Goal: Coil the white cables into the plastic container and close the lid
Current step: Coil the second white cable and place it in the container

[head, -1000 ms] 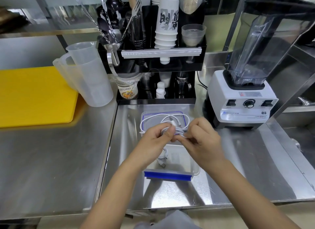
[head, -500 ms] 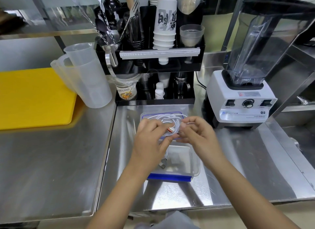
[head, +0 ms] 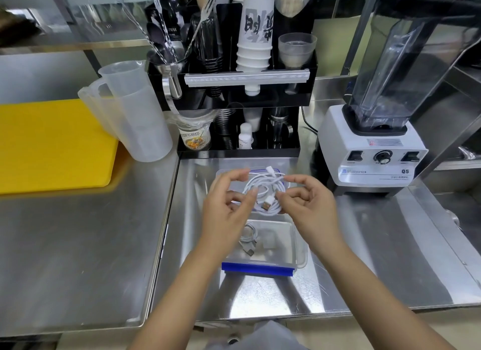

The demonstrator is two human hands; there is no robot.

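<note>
Stainless steel counter [head: 78, 258] in a drinks-prep area, seen from above; seam between two steel tops runs left of the work zone.

Left hand [head: 226, 206]: fingers curled, thumb and forefinger pinching the left side of a coiled white cable [head: 265, 193]. Right hand [head: 305, 203]: fingers curled, pinching the right side of the same coil. The coil hangs between both hands, held above the counter, several loops wide, with a USB plug [head: 266, 203] pointing down-left near its centre.

Directly below the hands, nearer the person: clear plastic container [head: 296, 248], open, with a blue edge strip [head: 257, 269] along its near side. A second, smaller white cable [head: 248, 239] lies inside it, left of centre. Beyond the hands, flat on the counter: the clear lid [head: 221, 173] with a blue rim, mostly hidden by the coil and fingers.

Further out: black organiser rack [head: 286, 94] with stacked paper cups [head: 253, 37] and utensils at the back; white-based blender [head: 372, 154] to the right; clear measuring jugs [head: 135, 115] and yellow cutting board [head: 49, 146] to the left.
</note>
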